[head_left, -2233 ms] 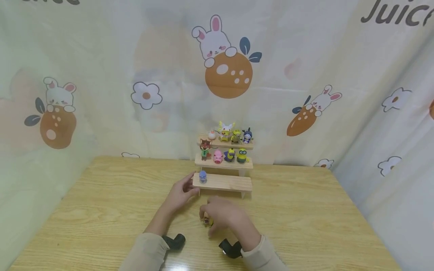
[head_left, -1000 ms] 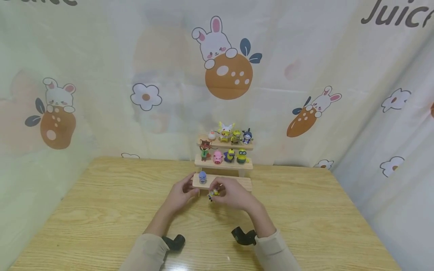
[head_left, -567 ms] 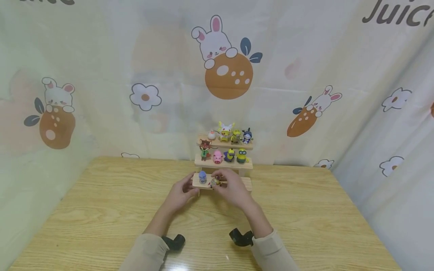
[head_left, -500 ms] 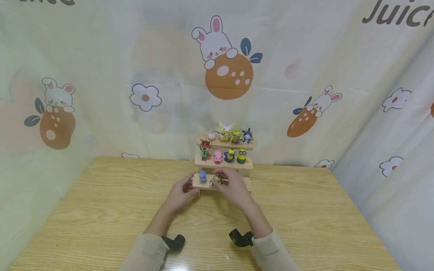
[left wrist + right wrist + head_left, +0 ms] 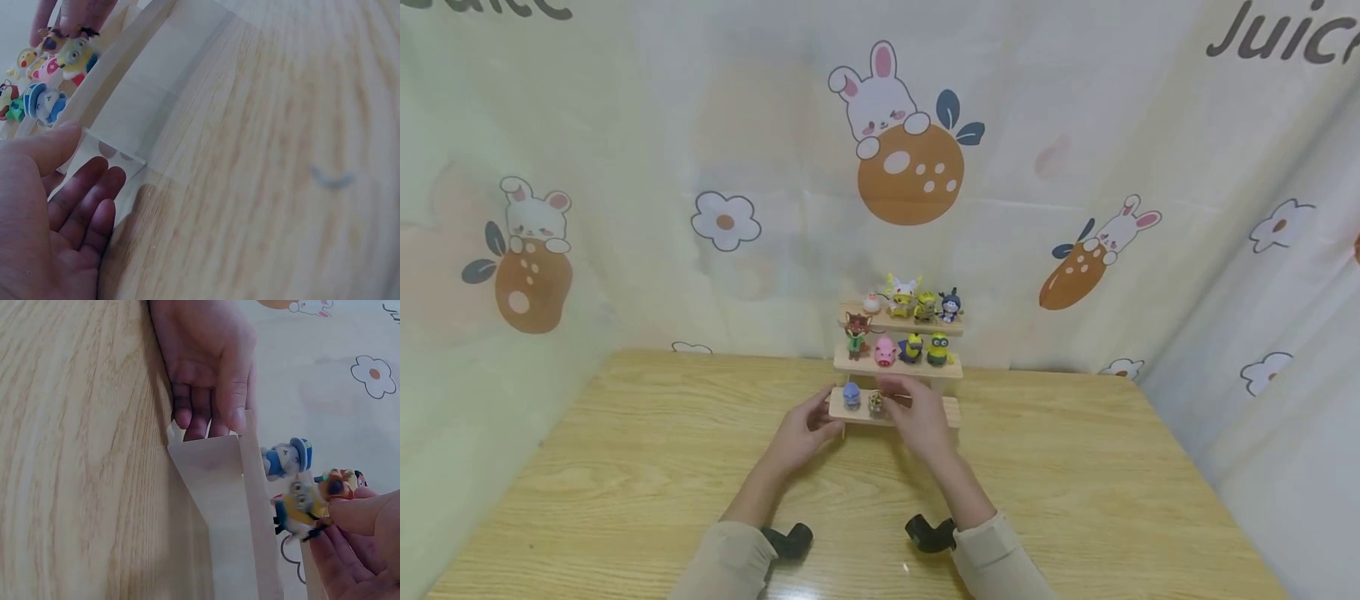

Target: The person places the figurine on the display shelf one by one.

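We see the wooden table [image 5: 625, 467] with the three-step wooden stand [image 5: 925, 411] at its far middle, and everything below is placed from that stand. Our left hand [image 5: 801, 431] rests at the stand's left end as it did two seconds ago, thumb on top of the lowest step and straight fingers against its end, gripping nothing. Our right hand [image 5: 917, 414] has travelled from the table in front of the stand up to the lowest step, carrying the yellow goggled figure [image 5: 299, 509]. That figure now stands on the lowest step, just right of the blue-capped figure [image 5: 851, 395], with thumb and fingertips [image 5: 350, 515] still pinched on its top. So the placing looks nearly done, only the release is left. The upper two steps keep their rows of small figures [image 5: 901, 333]
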Demonstrator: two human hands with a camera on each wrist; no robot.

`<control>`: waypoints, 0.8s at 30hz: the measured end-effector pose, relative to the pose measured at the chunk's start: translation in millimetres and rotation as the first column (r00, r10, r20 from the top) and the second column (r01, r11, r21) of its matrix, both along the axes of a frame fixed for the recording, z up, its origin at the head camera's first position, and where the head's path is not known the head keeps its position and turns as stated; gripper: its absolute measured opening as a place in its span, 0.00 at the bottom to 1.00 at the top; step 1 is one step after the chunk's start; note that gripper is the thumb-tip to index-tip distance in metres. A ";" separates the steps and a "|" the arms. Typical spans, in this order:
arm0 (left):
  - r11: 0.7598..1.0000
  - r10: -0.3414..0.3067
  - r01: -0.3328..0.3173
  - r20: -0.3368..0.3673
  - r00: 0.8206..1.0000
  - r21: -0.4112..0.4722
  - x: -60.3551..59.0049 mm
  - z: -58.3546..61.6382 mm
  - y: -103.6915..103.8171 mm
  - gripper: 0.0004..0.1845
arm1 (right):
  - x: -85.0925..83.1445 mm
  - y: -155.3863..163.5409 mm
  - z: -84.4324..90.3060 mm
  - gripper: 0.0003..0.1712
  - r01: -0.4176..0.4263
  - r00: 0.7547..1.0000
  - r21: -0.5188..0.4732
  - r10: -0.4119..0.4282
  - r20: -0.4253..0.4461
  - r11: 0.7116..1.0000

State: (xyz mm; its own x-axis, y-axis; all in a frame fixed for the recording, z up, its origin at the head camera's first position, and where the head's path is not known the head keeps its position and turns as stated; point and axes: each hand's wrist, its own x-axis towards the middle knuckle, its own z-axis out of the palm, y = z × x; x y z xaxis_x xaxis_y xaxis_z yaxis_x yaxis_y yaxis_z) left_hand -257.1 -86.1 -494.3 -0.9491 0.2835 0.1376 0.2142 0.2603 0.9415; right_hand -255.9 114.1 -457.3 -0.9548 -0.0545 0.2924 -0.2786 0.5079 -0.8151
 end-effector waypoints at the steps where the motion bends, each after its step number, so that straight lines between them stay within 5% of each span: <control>1: 1.000 0.002 -0.002 0.000 1.000 0.000 0.3 0.1 0.2 0.34 | -0.3 0.2 -1.1 0.18 -0.001 1.000 0.006 0.001 -0.004 1.000; 8: 1.000 0.012 -0.012 0.004 1.000 -0.010 2.8 3.1 1.0 0.34 | -1.3 5.0 -2.5 0.10 -0.014 1.000 0.204 0.017 -0.011 0.979; 14: 1.000 0.010 -0.010 0.003 1.000 -0.012 2.8 4.0 1.0 0.34 | 1.3 17.0 11.6 0.19 -0.123 0.992 0.374 0.117 0.037 0.919; 19: 1.000 0.019 -0.019 0.004 1.000 -0.011 0.9 2.1 0.4 0.34 | 5.4 18.4 14.6 0.33 -0.288 0.957 0.465 0.268 0.111 0.837; 24: 1.000 0.003 -0.003 0.001 1.000 -0.012 -0.6 -1.0 -0.3 0.34 | 4.1 10.8 2.2 0.30 -0.249 0.961 0.532 0.276 0.030 0.809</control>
